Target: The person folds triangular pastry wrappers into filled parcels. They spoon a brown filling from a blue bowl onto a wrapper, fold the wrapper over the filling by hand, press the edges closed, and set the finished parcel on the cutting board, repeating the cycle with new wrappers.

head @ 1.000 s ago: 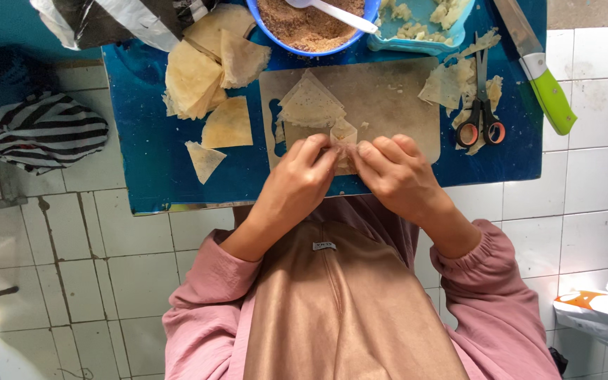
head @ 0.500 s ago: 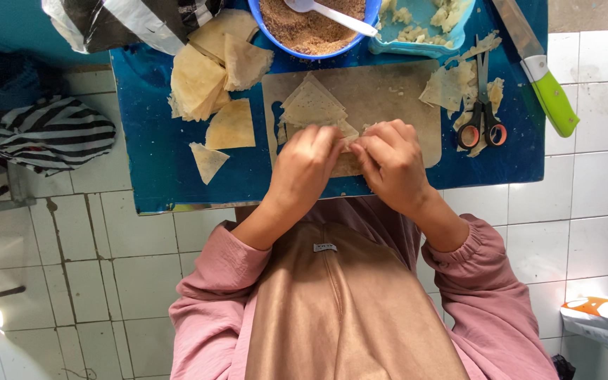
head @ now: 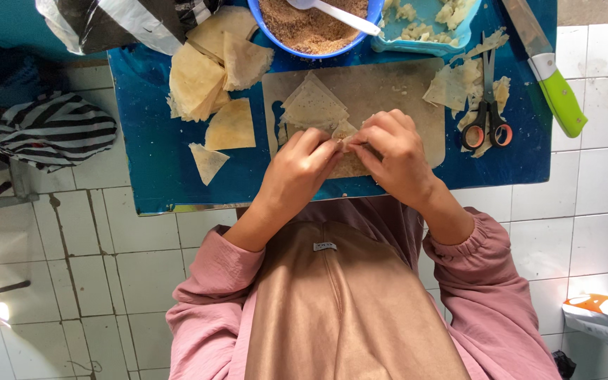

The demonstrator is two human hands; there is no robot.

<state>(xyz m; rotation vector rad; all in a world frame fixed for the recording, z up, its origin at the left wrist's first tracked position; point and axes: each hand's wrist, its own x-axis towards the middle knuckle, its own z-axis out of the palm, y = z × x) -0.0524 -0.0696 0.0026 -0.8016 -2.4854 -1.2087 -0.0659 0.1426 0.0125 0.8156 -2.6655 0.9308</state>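
Pinching a small folded pastry wrapper (head: 346,132) between the fingertips of both hands, the person works over a worn grey cutting board (head: 402,88) on a low blue table (head: 149,162). That wrapper sits at the board's near edge, half hidden by the fingers, with another flat triangular wrapper sheet (head: 312,105) lying on the board just behind it. White floor tiles (head: 107,260) surround the table, and a striped black-and-white cloth (head: 51,130) lies on the floor beside the table's left edge.

At the far edge stands a blue bowl (head: 265,21) of brown crumbs (head: 304,21) with a white spoon (head: 336,14) resting in it; just beside it a light blue tray (head: 459,32) holds pale lumps of filling (head: 452,10). A stack of cut wrappers (head: 205,77) lies left of the board. Scissors (head: 487,119) with orange-and-black handles lie among pastry scraps (head: 452,84) on the right, and a green-handled knife (head: 550,77) rests beyond them.

The left hand (head: 297,169) curls narrowly, fingertips closed on the wrapper; the right hand (head: 395,151) mirrors it, knuckles raised, pinching the same piece. Pink sleeves (head: 205,309) cover both forearms.
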